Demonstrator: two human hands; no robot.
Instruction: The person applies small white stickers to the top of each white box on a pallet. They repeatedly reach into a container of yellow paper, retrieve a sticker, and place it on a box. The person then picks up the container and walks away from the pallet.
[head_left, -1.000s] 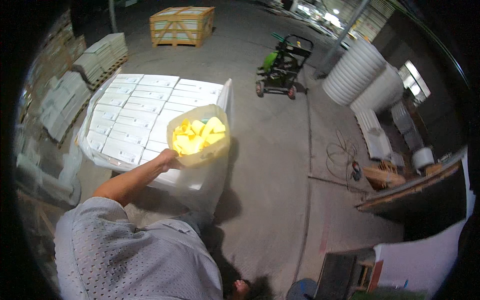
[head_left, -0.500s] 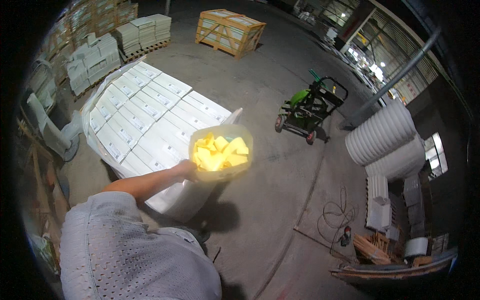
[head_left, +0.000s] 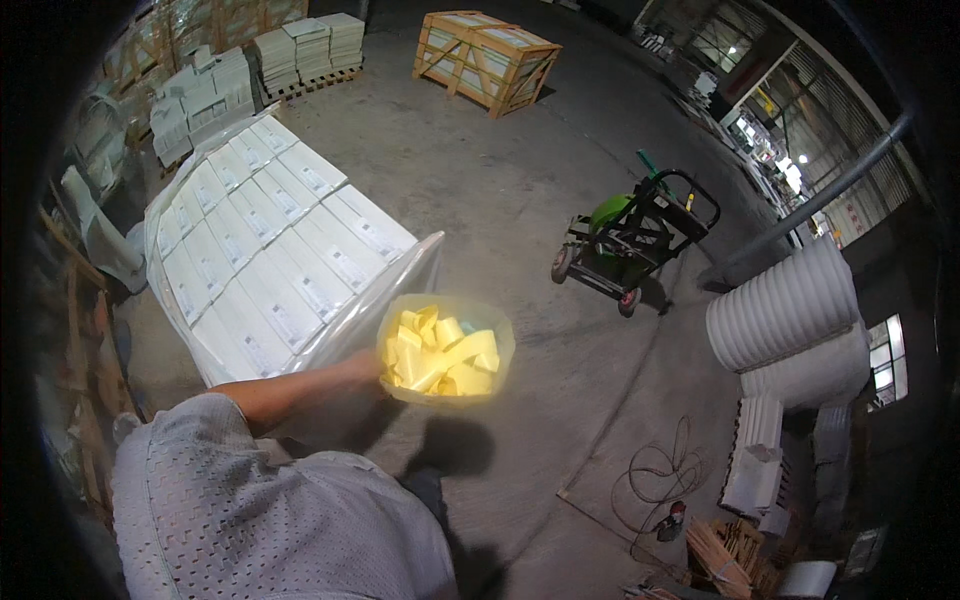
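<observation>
My left hand (head_left: 368, 376) is closed on the left side of a translucent, pale yellow bucket (head_left: 508, 350), holding it out over the floor. Loose yellow strips (head_left: 440, 355) fill the bucket, with a small bluish-green bit among them at the back. The fingertips are hidden by the bucket. Just beyond my arm stands a pallet load of white cartons (head_left: 265, 235), each with a label and loosely wrapped in clear plastic film (head_left: 400, 280). My right hand is not in the picture.
A black-and-green wheeled cart (head_left: 635, 235) stands to the right, and a wooden crate (head_left: 487, 62) at the back. Stacked slabs (head_left: 200, 105) are at the far left. White foam rolls (head_left: 785, 310), a looped cable (head_left: 665, 470) and scrap wood (head_left: 725, 555) lie along the right.
The bucket, still in my left hand, sits lower in the picture and farther from the cartons, more over the floor. My view has shifted, so the crate and cart appear farther right.
</observation>
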